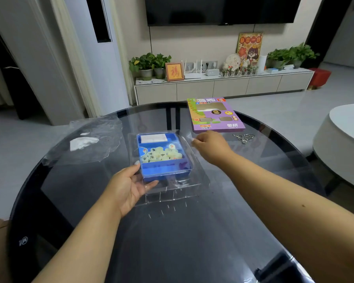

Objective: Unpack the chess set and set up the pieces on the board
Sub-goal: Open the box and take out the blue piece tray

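A blue plastic tray (166, 170) sits mid-table inside a clear plastic cover (194, 180). Several pale round chess pieces (161, 155) with characters lie in its middle compartment, and a folded white sheet (153, 138) fills the far one. My left hand (129, 186) grips the tray's near left corner, thumb on its side and fingers underneath. Fingers of my right hand (209, 146) pinch the clear cover's far right edge. The purple chess set box (215, 116) lies flat beyond them.
Crumpled clear wrapping (88, 139) with a white paper scrap lies at the table's left. A metal wire puzzle (243, 137) sits right of the box. The round glass table (172, 242) stretches toward me. A white sofa edge (343, 139) stands at right.
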Motion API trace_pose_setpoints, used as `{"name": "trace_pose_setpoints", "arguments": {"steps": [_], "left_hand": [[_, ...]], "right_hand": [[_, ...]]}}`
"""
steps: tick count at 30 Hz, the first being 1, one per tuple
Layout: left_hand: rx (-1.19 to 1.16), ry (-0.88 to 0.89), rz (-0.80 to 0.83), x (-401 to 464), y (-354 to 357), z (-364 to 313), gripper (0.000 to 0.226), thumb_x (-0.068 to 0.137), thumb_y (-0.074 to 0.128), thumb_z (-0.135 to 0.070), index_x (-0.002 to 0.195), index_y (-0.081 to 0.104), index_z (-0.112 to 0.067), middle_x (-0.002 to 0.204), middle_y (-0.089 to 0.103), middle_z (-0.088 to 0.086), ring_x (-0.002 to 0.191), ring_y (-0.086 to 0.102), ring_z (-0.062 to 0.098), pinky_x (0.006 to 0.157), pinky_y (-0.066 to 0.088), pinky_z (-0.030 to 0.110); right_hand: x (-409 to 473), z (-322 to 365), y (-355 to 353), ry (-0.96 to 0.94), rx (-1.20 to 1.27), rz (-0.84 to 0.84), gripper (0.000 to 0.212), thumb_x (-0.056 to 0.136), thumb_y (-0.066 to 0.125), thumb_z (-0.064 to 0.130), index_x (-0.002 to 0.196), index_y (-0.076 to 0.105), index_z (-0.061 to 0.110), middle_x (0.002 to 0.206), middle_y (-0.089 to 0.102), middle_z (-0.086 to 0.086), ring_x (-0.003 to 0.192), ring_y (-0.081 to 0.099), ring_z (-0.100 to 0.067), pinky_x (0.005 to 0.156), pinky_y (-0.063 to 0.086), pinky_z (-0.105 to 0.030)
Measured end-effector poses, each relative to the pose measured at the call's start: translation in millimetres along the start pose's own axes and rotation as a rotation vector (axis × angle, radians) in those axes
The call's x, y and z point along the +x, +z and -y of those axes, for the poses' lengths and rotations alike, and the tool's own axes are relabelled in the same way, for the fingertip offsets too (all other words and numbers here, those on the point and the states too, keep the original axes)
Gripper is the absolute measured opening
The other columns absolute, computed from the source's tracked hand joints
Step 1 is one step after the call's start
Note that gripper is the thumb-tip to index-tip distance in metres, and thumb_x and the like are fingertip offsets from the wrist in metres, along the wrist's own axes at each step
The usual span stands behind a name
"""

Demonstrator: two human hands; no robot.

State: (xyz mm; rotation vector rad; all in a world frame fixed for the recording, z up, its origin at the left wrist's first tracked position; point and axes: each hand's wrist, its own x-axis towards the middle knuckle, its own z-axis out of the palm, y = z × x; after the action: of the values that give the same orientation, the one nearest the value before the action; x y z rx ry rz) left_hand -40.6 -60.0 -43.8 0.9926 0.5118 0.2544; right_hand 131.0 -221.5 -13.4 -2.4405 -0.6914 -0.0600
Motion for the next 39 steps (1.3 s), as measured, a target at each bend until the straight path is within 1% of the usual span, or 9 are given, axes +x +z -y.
{"name": "trace_pose_setpoints", "arguments": {"steps": [3, 6, 13, 15, 21, 25, 30, 33, 39], "left_hand": [[0.015, -0.001, 0.007, -1, 1, -1, 0.027, 0.102, 0.04, -0.016, 0.112, 0.061, -0.003, 0.096, 0.074, 0.012, 0.08, 0.073, 0.023, 0.064, 0.061, 0.036], [0.035, -0.009, 0.009, -2, 0, -1, 0.028, 0.101, 0.042, -0.018, 0.116, 0.059, -0.001, 0.101, 0.073, 0.015, 0.085, 0.072, 0.025, 0.068, 0.061, 0.038], [0.068, -0.029, 0.025, -6, -1, -4, 0.029, 0.102, 0.041, -0.018, 0.119, 0.057, -0.002, 0.104, 0.072, 0.016, 0.088, 0.072, 0.026, 0.066, 0.061, 0.036], [0.083, -0.032, 0.019, -8, 0, -5, 0.028, 0.102, 0.041, -0.018, 0.118, 0.058, -0.002, 0.103, 0.072, 0.016, 0.088, 0.072, 0.027, 0.066, 0.061, 0.036], [0.099, -0.034, 0.016, -10, 2, -6, 0.027, 0.102, 0.041, -0.018, 0.117, 0.058, -0.002, 0.107, 0.071, 0.017, 0.091, 0.07, 0.028, 0.067, 0.061, 0.037], [0.083, -0.036, 0.004, -8, 3, -5, 0.029, 0.102, 0.041, -0.015, 0.119, 0.057, 0.001, 0.102, 0.071, 0.019, 0.077, 0.072, 0.026, 0.064, 0.061, 0.036], [0.108, -0.026, -0.015, -5, 4, -2, 0.03, 0.102, 0.039, -0.017, 0.12, 0.057, 0.0, 0.095, 0.073, 0.018, 0.073, 0.072, 0.025, 0.062, 0.061, 0.035], [0.115, -0.03, -0.019, -4, 3, -3, 0.033, 0.103, 0.04, -0.023, 0.12, 0.057, -0.001, 0.097, 0.072, 0.019, 0.076, 0.072, 0.026, 0.061, 0.061, 0.036], [0.356, 0.004, -0.15, -1, -2, -12, 0.039, 0.101, 0.044, -0.033, 0.115, 0.055, 0.002, 0.088, 0.065, 0.024, 0.068, 0.067, 0.03, 0.05, 0.056, 0.032]], "right_hand": [[3, 18, 14, 0.056, -0.101, 0.146, 0.041, 0.095, 0.044, 0.038, 0.073, 0.063, 0.009, 0.074, 0.06, -0.008, 0.076, 0.055, -0.027, 0.061, 0.041, -0.03], [6, 29, 25, 0.082, -0.282, 0.203, 0.051, 0.095, 0.039, 0.05, 0.099, 0.066, 0.007, 0.093, 0.062, -0.008, 0.093, 0.057, -0.025, 0.077, 0.046, -0.034], [12, 44, 29, 0.176, -0.337, 0.282, 0.055, 0.094, 0.035, 0.056, 0.116, 0.058, 0.011, 0.117, 0.059, -0.009, 0.111, 0.051, -0.027, 0.095, 0.042, -0.036], [13, 42, 31, 0.219, -0.303, 0.286, 0.056, 0.092, 0.036, 0.06, 0.105, 0.061, 0.011, 0.117, 0.058, -0.009, 0.113, 0.051, -0.027, 0.098, 0.043, -0.037], [9, 35, 33, 0.304, -0.17, 0.249, 0.046, 0.089, 0.042, 0.058, 0.088, 0.054, 0.014, 0.088, 0.061, -0.001, 0.106, 0.056, -0.025, 0.095, 0.047, -0.037], [6, 34, 30, 0.396, 0.082, 0.212, 0.056, 0.088, 0.049, 0.056, 0.117, 0.055, 0.009, 0.111, 0.058, -0.01, 0.106, 0.057, -0.029, 0.086, 0.046, -0.035], [9, 42, 26, 0.447, 0.32, 0.144, 0.057, 0.085, 0.057, 0.05, 0.122, 0.047, 0.007, 0.102, 0.058, -0.007, 0.096, 0.06, -0.026, 0.082, 0.05, -0.038], [11, 42, 23, 0.457, 0.402, 0.111, 0.047, 0.085, 0.061, 0.039, 0.116, 0.047, 0.007, 0.102, 0.061, -0.01, 0.091, 0.062, -0.026, 0.066, 0.046, -0.036], [3, 32, 8, 0.426, 0.66, 0.035, 0.018, 0.088, 0.059, 0.023, 0.099, 0.061, 0.009, 0.084, 0.059, -0.004, 0.075, 0.057, -0.018, 0.065, 0.048, -0.03]]}}
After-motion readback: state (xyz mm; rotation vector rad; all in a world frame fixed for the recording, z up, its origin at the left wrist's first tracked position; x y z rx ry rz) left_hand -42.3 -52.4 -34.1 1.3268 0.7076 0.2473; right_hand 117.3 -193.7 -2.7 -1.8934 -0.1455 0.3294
